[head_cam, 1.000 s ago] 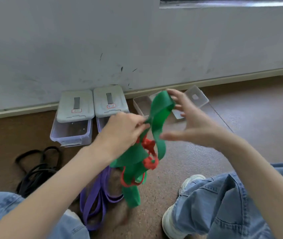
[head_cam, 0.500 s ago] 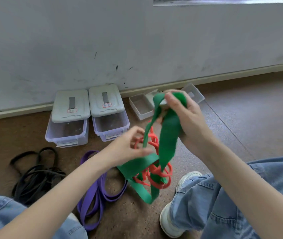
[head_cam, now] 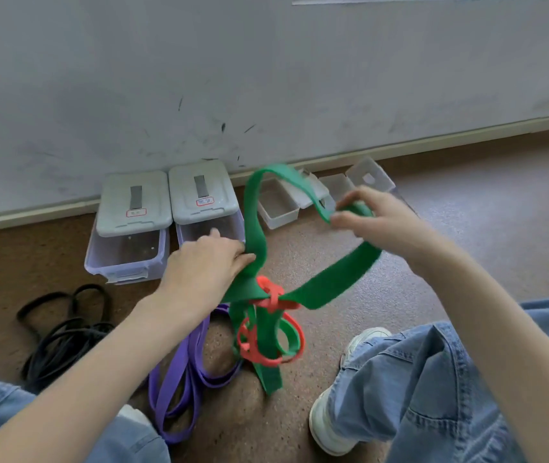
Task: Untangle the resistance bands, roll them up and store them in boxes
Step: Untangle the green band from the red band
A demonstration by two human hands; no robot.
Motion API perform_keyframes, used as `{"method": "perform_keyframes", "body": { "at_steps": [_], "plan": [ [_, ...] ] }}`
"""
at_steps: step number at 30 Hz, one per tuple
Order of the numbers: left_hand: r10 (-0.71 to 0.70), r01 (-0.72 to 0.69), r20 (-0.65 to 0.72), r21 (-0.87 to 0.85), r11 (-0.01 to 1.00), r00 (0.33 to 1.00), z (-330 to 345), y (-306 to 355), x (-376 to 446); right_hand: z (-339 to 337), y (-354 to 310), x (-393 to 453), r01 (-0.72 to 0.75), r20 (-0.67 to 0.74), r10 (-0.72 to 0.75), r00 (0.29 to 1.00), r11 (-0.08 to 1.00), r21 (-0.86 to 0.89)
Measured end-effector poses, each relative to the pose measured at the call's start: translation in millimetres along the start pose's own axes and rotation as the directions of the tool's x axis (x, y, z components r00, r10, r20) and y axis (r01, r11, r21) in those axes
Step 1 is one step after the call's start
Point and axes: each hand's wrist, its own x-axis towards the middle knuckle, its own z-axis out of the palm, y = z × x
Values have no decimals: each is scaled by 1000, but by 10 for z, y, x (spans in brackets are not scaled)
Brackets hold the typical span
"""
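i see the left hand (head_cam: pixel 208 262) and right hand (head_cam: pixel 371 217) gripping the green band (head_cam: pixel 333 284); the red band (head_cam: pixel 268 329) is tangled at its six o'clock.

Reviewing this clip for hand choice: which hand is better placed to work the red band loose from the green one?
Probably the left hand: it grips the green band right beside the red band. The right hand holds green farther up.

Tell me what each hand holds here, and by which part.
Both grip the green band: the left hand just above the tangle with the red band, the right hand on its upper loop.
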Motion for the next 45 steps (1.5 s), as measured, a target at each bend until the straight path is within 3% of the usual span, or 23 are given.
{"method": "perform_keyframes", "body": {
  "at_steps": [2, 4, 6, 9, 12, 15, 16, 18, 20, 22, 24, 26, 28, 30, 32, 34, 35, 36, 37, 39, 42, 44, 45],
  "plan": [
    [116, -121, -60, -90, 988, 991, -106, 85, -44, 48, -9, -16, 4, 17, 2, 1000, 944, -329],
    [135, -163, -107, -323, 932, 985, -230, 171, -63, 91, -62, -73, 190, 211, -154, 965, 968, -162],
    [150, -216, -180, -438, 873, 972, -294, 178, -13, 180, -137, -154, 221, 398, -260, 880, 965, 142],
    [145, -224, -181, -582, 782, 973, -352, 209, -6, 357, -137, -157, 253, 309, -313, 898, 942, 219],
    [3, -145, -162, -873, 465, 987, -436, 272, 18, 476, -184, -150, 265, 340, -364, 867, 915, 302],
    [-146, -136, -159, -978, 156, 976, -484, 215, 93, 558, -206, -173, 341, 150, -399, 905, 889, 307],
    [-129, -130, -151, -979, 155, 980, -465, 168, 112, 561, -216, -176, 351, 77, -395, 915, 877, 329],
    [-23, -44, -55, -939, 342, 998, -325, 92, 109, 493, -253, -176, 312, -26, -354, 935, 787, 533],
    [82, 121, 189, -850, 513, 979, -61, 86, 20, 350, -303, -150, 238, -60, -319, 946, 556, 796],
    [206, 223, 380, -818, 530, 902, 191, 198, -125, 256, -342, -134, 206, -83, -327, 942, 363, 909],
    [247, 178, 343, -839, 514, 906, 333, 265, -166, 255, -336, -112, 211, -107, -321, 941, 312, 926],
    [146, 108, 216, -841, 530, 965, 246, 211, -71, 255, -283, -79, 167, -57, -301, 952, 357, 919],
    [12, 95, 109, -909, 406, 994, 5, 151, 50, 228, -201, -72, 99, 95, -319, 943, 542, 835],
    [-15, 44, 41, -968, 247, 999, -200, 145, 136, 290, -126, -129, 71, 326, -322, 889, 800, 595],
    [-19, 18, 15, -988, 155, 1000, -280, 203, 157, 488, -103, -218, 185, 468, -317, 825, 934, 306],
    [-77, 54, 52, -998, 24, 996, -264, 210, 173, 599, -105, -206, 333, 291, -342, 894, 939, 80],
    [-93, 70, 75, -996, -51, 993, -247, 174, 181, 587, -97, -165, 334, 165, -338, 927, 941, 56],
    [-73, 83, 91, -991, -108, 993, -230, 126, 177, 543, -85, -120, 297, 73, -313, 947, 939, 172],
    [-15, 102, 104, -990, -102, 994, -183, 74, 152, 492, -100, -101, 252, 37, -284, 958, 898, 360],
    [179, 153, 173, -981, 122, 968, 33, 77, 15, 398, -155, -88, 174, 44, -289, 956, 682, 710],
    [385, 124, 321, -882, 455, 866, 413, 282, -205, 319, -228, -81, 172, -5, -373, 928, 415, 894],
    [304, 63, 243, -864, 499, 921, 409, 331, -162, 266, -223, -66, 96, 62, -358, 932, 406, 909],
    [219, 92, 212, -885, 456, 952, 322, 297, -96, 240, -175, -60, 40, 143, -333, 932, 486, 873]
  ]
}}
